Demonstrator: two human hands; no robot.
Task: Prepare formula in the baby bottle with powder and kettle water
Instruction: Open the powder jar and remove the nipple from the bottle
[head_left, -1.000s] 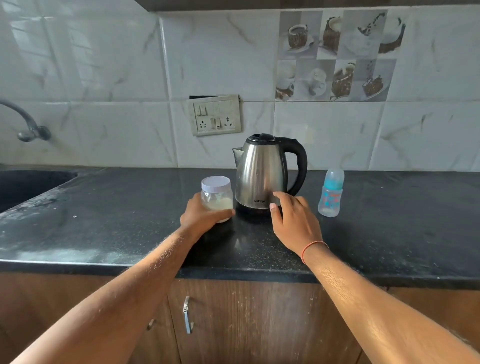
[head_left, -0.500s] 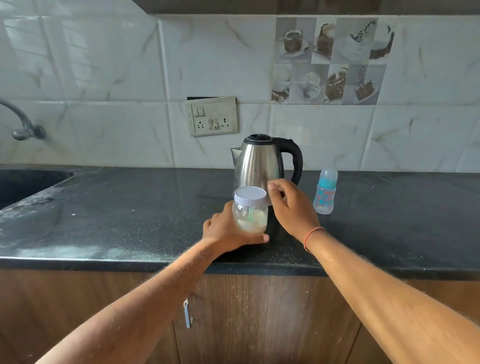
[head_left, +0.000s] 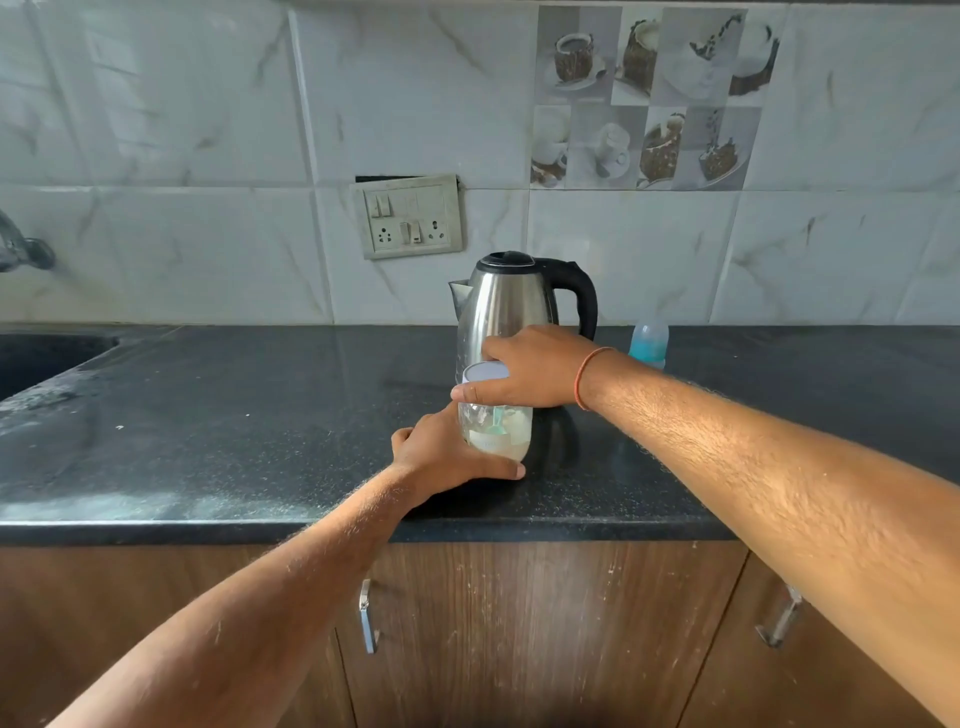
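Note:
A clear jar of pale formula powder (head_left: 498, 434) with a white lid (head_left: 480, 372) and a green scoop inside stands near the front of the black counter (head_left: 260, 415). My left hand (head_left: 447, 457) grips the jar's lower body from the left. From above, my right hand (head_left: 535, 371) grips the lid, fingers curled round its rim. Directly behind the jar stands the steel kettle (head_left: 506, 301) with its black handle to the right. The blue baby bottle (head_left: 648, 343) stands behind my right wrist, mostly hidden by it.
A sink (head_left: 47, 358) is set into the counter at far left, with a tap (head_left: 23, 249) above it. A switch and socket panel (head_left: 410, 215) hangs on the tiled wall. Wooden cupboard doors with metal handles (head_left: 366, 616) lie below the counter edge.
My left hand has drawn the jar from beside the kettle toward the counter's front. My right hand has risen off the counter and now grips the lid.

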